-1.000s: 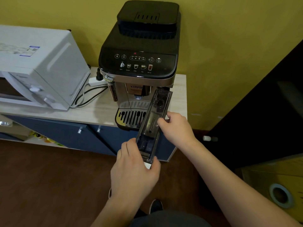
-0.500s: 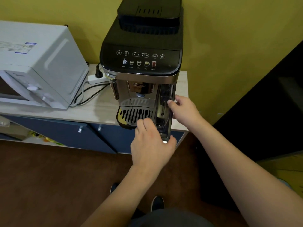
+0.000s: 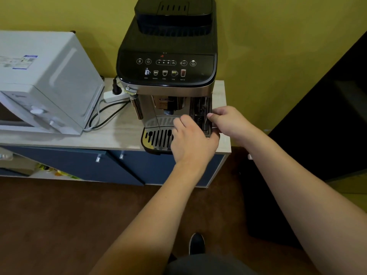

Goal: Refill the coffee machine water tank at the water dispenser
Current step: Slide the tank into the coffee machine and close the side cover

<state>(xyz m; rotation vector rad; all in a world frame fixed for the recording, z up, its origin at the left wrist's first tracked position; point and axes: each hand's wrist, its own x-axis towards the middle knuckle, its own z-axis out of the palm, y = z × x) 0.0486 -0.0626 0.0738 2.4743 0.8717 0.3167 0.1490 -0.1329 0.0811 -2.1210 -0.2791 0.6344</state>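
Note:
A black and silver coffee machine (image 3: pixel 166 76) stands on a light wooden cabinet top (image 3: pixel 119 133). Its clear, dark-framed water tank (image 3: pixel 200 114) sits in the slot at the machine's front right, almost flush with the front. My left hand (image 3: pixel 192 141) is against the tank's lower front, fingers curled around its left edge and thumb under its bottom corner. My right hand (image 3: pixel 230 122) holds the tank's right edge with thumb and fingers. The drip tray (image 3: pixel 156 138) lies just left of my left hand.
A white microwave (image 3: pixel 43 82) stands at the left of the cabinet top, with a power strip and cables (image 3: pixel 111 104) between it and the machine. Blue cabinet doors (image 3: pixel 95 165) are below. A dark cabinet (image 3: pixel 327 124) stands at the right. Brown floor lies underneath.
One second ago the tank stuck far out of the machine, tilted toward me. Both hands have pushed it back into its slot, and it now sits nearly fully in.

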